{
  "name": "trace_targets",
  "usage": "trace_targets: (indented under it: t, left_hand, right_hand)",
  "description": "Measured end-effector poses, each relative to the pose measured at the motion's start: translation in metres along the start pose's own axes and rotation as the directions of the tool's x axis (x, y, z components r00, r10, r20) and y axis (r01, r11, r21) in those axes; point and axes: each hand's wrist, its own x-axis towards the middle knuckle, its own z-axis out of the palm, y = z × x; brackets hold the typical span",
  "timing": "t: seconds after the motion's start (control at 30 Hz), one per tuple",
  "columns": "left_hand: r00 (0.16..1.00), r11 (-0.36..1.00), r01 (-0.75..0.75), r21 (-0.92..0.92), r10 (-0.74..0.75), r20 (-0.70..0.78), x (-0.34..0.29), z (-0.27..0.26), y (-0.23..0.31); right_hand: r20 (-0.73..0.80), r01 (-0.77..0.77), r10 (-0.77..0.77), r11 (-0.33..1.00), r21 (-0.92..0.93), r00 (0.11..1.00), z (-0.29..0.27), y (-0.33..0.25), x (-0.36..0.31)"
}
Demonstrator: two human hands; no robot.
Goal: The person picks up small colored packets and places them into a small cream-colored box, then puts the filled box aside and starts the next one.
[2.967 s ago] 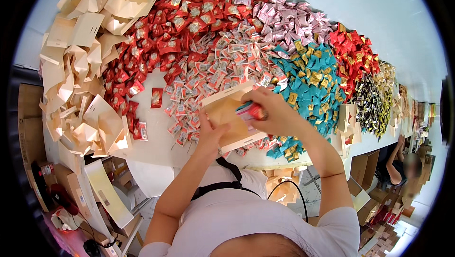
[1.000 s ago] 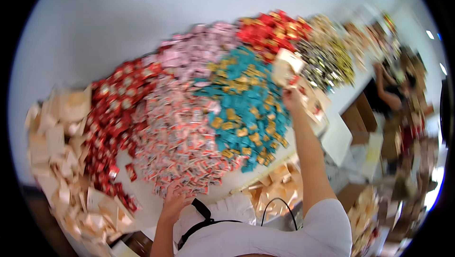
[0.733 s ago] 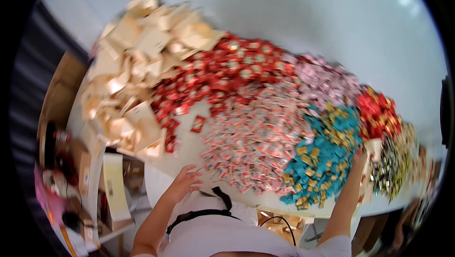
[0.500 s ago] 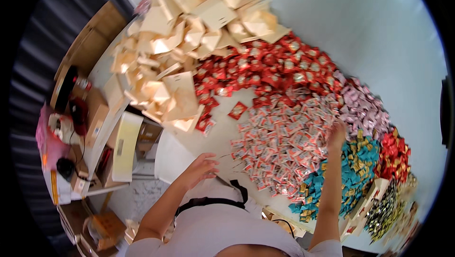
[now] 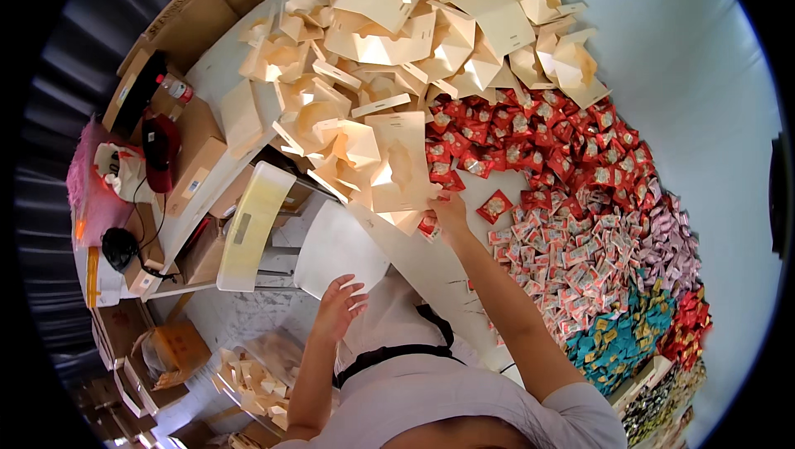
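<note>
My right hand reaches forward to the lower right edge of a cream cardboard insert with a shaped cut-out. Its curled fingers meet that edge, and the fingertips are partly hidden. Just below them shows a red packet. My left hand hangs in the air beside a white stool, fingers apart and holding nothing. Many similar folded cardboard pieces lie heaped at the back. Right of them spread red packets and small white-and-pink packets.
Farther right lie lilac packets, teal-and-gold packets and red-and-gold ones. At left, a side table carries cardboard boxes, a dark red cap and a bottle. A yellowish chair back stands beside the stool.
My right hand has moved left from the white-and-pink packets to the cardboard insert. My left hand stays raised near the stool. The view has turned, shifting the piles rightward.
</note>
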Motion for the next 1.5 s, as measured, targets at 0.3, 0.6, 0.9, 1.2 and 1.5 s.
trace_targets:
  t: [0.3, 0.6, 0.9, 1.2, 1.5]
  left_hand:
    - [0.929, 0.963, -0.039, 0.267, -0.063, 0.366, 0.083, 0.067, 0.043]
    - [0.891, 0.889, -0.145, 0.435, -0.074, 0.448, 0.114, 0.162, 0.006]
    - [0.821, 0.856, 0.064, 0.512, -0.337, 0.461, 0.085, 0.168, 0.006]
    - [0.891, 0.937, -0.073, 0.342, -0.093, 0.445, 0.095, 0.134, 0.069]
    - [0.979, 0.96, -0.053, 0.276, -0.005, 0.205, 0.064, 0.101, 0.11]
  right_hand:
    - [-0.081, 0.319, -0.319, 0.948, -0.015, 0.944, -0.082, -0.016, -0.107]
    - [0.155, 0.289, -0.299, 0.954, 0.082, 0.942, -0.095, 0.01, -0.21]
    - [-0.569, 0.471, -0.438, 0.876, -0.099, 0.696, -0.078, 0.039, -0.179]
    - [-0.164, 0.391, -0.385, 0.92, 0.006, 0.908, -0.093, -0.01, -0.114]
    - [-0.159, 0.007, -0.692, 0.23, -0.973, 0.704, -0.101, -0.089, 0.092]
